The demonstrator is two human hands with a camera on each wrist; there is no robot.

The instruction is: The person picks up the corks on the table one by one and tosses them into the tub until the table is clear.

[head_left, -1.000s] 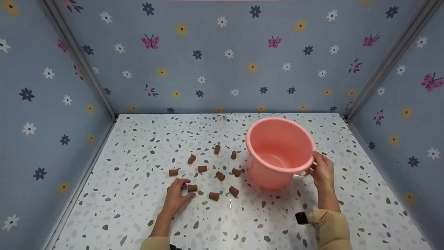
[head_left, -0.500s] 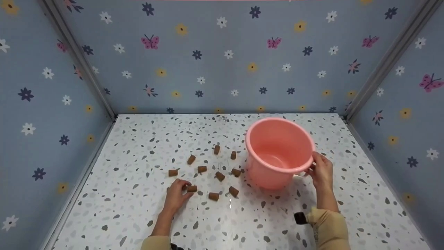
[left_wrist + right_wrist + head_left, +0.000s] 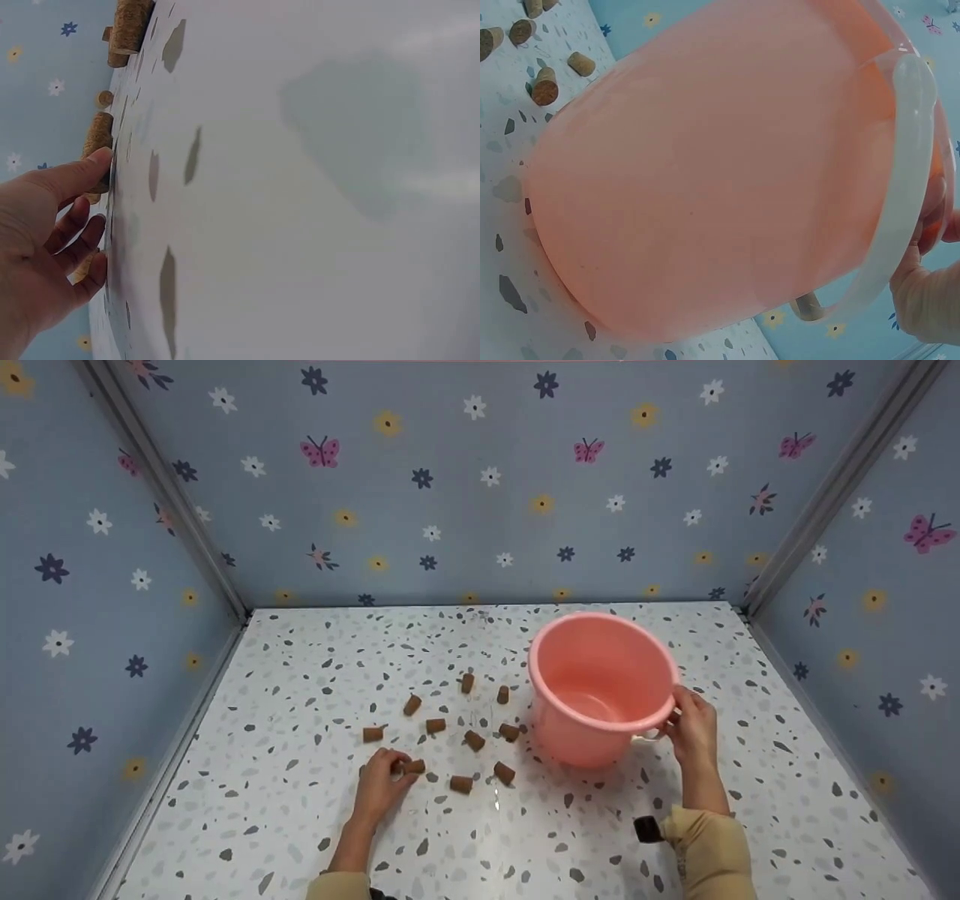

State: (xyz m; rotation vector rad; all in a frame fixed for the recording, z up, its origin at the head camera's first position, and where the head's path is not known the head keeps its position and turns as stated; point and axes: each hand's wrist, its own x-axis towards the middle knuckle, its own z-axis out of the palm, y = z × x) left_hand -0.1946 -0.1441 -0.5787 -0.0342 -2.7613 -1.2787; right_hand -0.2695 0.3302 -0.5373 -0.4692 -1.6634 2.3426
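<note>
My left hand (image 3: 379, 787) pinches a brown cork (image 3: 415, 767) between thumb and fingers, low at the tabletop. In the left wrist view, the thumb of that hand (image 3: 45, 240) lies against the cork (image 3: 97, 139). Several more corks (image 3: 461, 784) lie scattered between that hand and a pink bucket (image 3: 585, 742). On the right side, my right hand (image 3: 695, 727) grips the bucket's rim. Seen from the right wrist, the bucket (image 3: 705, 187) is tilted in view, with its pale handle (image 3: 907, 165) hanging in front of the right hand (image 3: 930, 292). The bucket's visible inside holds nothing.
A white speckled tabletop (image 3: 300, 675) lies beneath everything. Blue flowered panels (image 3: 480, 510) close it in at the back, left and right. A dark strap piece (image 3: 649, 829) sits at the right wrist.
The left thumb and fingers have closed in on the cork, which now sits slightly turned between them. My right hand keeps its grip on the bucket. The whole view has shifted slightly.
</note>
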